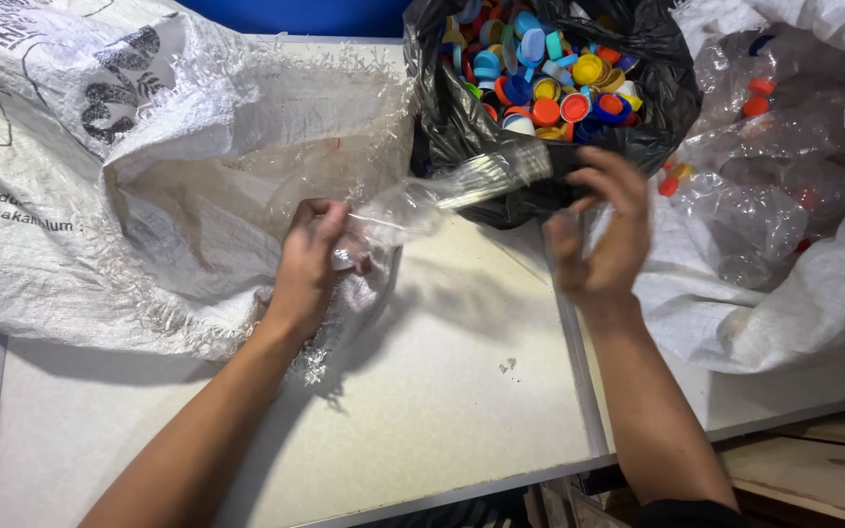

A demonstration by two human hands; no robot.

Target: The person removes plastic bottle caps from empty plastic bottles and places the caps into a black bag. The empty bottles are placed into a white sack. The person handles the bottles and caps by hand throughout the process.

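So my left hand has its fingers wrapped around the fat end of a clear plastic bottle, which lies nearly sideways over the desk with its neck pointing right and a bit far. My right hand is at that neck end, fingers curled loosely right next to it; it's blurry, so I can't tell if it's really pinching anything or just touching.

Just past the bottle, on the far side, there's a black plastic bag gaping open and stuffed with bottle caps in blue, orange, yellow and red. To the right of that sits a white woven sack full of more clear bottles, some with red caps on them. On the left, a big white woven sack with printing slumps across the desk, its frayed open mouth facing my left hand, and the hand rests right at that edge. A wooden surface shows at the near right below the desk.
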